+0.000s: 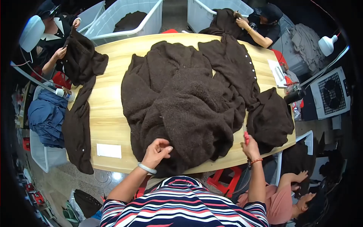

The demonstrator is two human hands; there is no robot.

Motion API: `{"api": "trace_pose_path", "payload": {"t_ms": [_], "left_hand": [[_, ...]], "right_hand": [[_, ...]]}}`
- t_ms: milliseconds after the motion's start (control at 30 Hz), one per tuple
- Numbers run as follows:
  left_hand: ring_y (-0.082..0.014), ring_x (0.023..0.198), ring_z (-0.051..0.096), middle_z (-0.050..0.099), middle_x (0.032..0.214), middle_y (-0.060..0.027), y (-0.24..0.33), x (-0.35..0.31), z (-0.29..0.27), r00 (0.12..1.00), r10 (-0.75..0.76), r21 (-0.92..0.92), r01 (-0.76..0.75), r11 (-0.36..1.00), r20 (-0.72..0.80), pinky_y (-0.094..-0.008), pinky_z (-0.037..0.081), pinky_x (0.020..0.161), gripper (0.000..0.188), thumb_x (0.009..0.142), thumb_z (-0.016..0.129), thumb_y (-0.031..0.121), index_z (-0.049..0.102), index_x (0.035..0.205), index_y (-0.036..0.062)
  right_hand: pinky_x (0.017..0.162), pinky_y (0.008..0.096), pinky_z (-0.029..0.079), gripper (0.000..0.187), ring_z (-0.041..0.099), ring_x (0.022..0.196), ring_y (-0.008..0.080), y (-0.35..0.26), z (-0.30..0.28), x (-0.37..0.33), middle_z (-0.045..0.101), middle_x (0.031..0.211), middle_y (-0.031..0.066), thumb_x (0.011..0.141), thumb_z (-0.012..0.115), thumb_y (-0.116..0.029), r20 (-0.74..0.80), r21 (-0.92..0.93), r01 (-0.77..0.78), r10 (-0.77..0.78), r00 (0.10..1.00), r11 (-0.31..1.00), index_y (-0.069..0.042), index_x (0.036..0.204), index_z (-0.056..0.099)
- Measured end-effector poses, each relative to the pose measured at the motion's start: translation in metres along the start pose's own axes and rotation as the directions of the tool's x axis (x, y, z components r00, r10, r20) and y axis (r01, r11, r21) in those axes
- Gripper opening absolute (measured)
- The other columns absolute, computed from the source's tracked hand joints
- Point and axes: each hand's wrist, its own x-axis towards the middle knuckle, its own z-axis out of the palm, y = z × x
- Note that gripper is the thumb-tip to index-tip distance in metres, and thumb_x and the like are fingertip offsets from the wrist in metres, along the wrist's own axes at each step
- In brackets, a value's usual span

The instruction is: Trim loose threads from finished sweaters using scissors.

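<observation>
A large dark brown knitted garment (pixel 181 102) lies bunched over the middle of the table. At its near edge, my left hand (pixel 156 152) hovers over or rests on the knit, fingers loosely curled and thumb apart, with nothing visible between them. My right hand (pixel 250 149) is closed round a small red-handled tool (pixel 247 137) with a thin metal tip; its exact kind is too small to tell. The tip points away from me, between the large garment and another brown knit bundle (pixel 270 117) at the right.
A brown garment with white buttons (pixel 234 64) reaches the far-right co-worker (pixel 261 26). Another person (pixel 53 41) handles brown knitwear at the left. A white paper (pixel 109 150) lies on the wooden table (pixel 107 113). Bins (pixel 124 32) stand around, and a person in pink (pixel 278 200) sits at lower right.
</observation>
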Motion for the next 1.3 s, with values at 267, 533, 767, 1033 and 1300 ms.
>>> {"api": "trace_pose_path", "payload": {"t_ms": [267,533,767,1033,1300], "left_hand": [[-0.0224,0.104,0.058,0.056,0.118,-0.0143,-0.002,0.024,0.054,0.867,0.493,0.292,-0.454,0.842,-0.070,-0.0331,0.047,0.092,0.054,0.082,0.074,0.013,0.046,0.125,-0.0047],[-0.0358,0.099,0.056,0.055,0.107,-0.0199,0.013,0.019,0.098,0.649,0.760,0.593,-0.600,0.537,-0.031,-0.0371,0.045,0.090,0.044,0.075,0.074,0.008,0.054,0.112,-0.0044],[-0.0090,0.082,0.056,0.056,0.121,-0.0102,0.000,0.018,0.070,0.975,0.172,-0.378,-0.108,0.920,0.141,-0.0233,0.048,0.065,0.067,0.081,0.074,0.005,0.036,0.136,0.0032],[-0.0186,0.112,0.047,0.046,0.130,-0.0129,0.059,0.047,0.088,0.862,0.485,0.094,-0.500,0.861,0.150,-0.0309,0.043,0.095,0.086,0.081,0.077,0.021,0.026,0.147,0.0017],[-0.0140,0.107,0.058,0.062,0.117,-0.0066,0.133,0.080,0.096,0.806,0.496,-0.345,-0.388,0.855,0.323,-0.0290,0.044,0.098,0.047,0.082,0.069,0.001,0.053,0.126,-0.0011]], "right_hand": [[0.078,0.0319,0.051,0.051,0.065,0.085,0.0203,-0.132,-0.067,-0.009,0.066,0.100,0.0155,0.081,0.075,-0.020,-0.343,0.317,0.555,-0.453,0.823,0.769,-0.001,0.123,0.054],[0.087,0.0451,0.049,0.061,0.061,0.102,0.0385,-0.290,-0.010,0.005,0.065,0.103,0.0189,0.077,0.075,-0.028,0.167,-0.002,0.702,-0.692,0.703,0.712,-0.007,0.126,0.046],[0.078,0.0372,0.051,0.040,0.064,0.089,0.0248,-0.275,-0.011,0.053,0.065,0.092,0.0105,0.078,0.068,-0.007,0.019,0.283,0.721,-0.756,0.655,0.632,-0.005,0.116,0.055],[0.069,0.0223,0.055,0.041,0.059,0.078,0.0059,-0.296,-0.150,0.075,0.062,0.093,0.0008,0.086,0.069,-0.004,-0.245,0.590,0.723,-0.774,0.584,0.360,-0.002,0.124,0.055],[0.069,0.0242,0.056,0.043,0.060,0.085,0.0085,-0.274,-0.189,0.073,0.061,0.106,0.0046,0.085,0.070,-0.005,-0.417,0.525,0.810,-0.750,0.514,0.263,-0.001,0.125,0.054]]}}
